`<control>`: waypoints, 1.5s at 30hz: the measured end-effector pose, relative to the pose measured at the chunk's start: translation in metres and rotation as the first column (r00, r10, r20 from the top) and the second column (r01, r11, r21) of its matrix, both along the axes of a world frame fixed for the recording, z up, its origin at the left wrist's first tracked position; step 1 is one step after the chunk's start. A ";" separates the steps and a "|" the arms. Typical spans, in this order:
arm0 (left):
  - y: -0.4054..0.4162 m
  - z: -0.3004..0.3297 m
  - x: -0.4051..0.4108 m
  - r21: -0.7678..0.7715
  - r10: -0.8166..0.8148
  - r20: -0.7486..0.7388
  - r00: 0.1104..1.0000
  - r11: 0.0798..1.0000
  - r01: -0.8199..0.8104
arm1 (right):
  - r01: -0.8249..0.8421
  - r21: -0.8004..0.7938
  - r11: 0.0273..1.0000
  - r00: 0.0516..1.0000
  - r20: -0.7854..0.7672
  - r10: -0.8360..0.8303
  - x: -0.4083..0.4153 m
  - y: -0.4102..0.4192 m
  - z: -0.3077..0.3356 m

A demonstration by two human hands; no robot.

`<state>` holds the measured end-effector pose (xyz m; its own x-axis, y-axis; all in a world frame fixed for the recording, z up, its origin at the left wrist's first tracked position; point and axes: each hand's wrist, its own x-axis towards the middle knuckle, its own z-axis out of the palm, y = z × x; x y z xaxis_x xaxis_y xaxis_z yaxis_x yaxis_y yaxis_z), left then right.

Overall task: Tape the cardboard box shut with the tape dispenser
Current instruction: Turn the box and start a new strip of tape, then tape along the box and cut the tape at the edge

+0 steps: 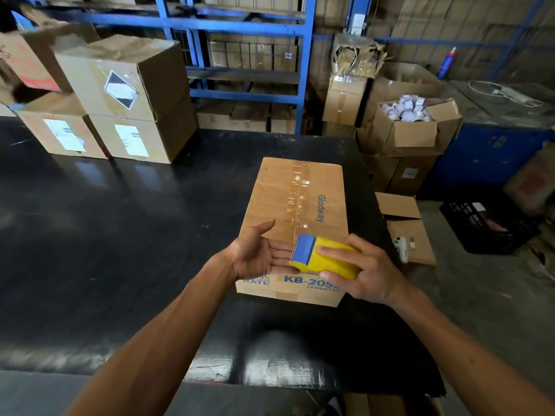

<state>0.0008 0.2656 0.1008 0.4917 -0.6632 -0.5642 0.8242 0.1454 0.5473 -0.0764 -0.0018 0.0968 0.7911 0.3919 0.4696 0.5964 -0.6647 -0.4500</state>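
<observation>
right hand grip holds the yellow tape dispenser over the cardboard box at 6 o'clock edge. left hand grip wide, palm up, at dispenser's 9 o'clock.

Cardboard box on table, stacked boxes behind-left.
</observation>
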 end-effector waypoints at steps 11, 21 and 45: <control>0.022 0.002 -0.043 0.174 0.200 0.017 0.980 0.964 -0.200 | -0.054 0.069 0.996 0.998 0.011 0.054 -0.018 0.038 -0.005; 0.064 -0.011 -0.032 0.465 0.321 0.409 0.854 0.732 -0.498 | 0.017 -0.260 0.966 0.986 -0.157 -0.060 -0.008 0.026 0.007; 0.058 -0.082 -0.030 0.560 0.246 0.716 0.653 0.356 -0.748 | 0.050 -0.670 0.741 0.957 -0.180 -0.227 0.018 0.086 -0.019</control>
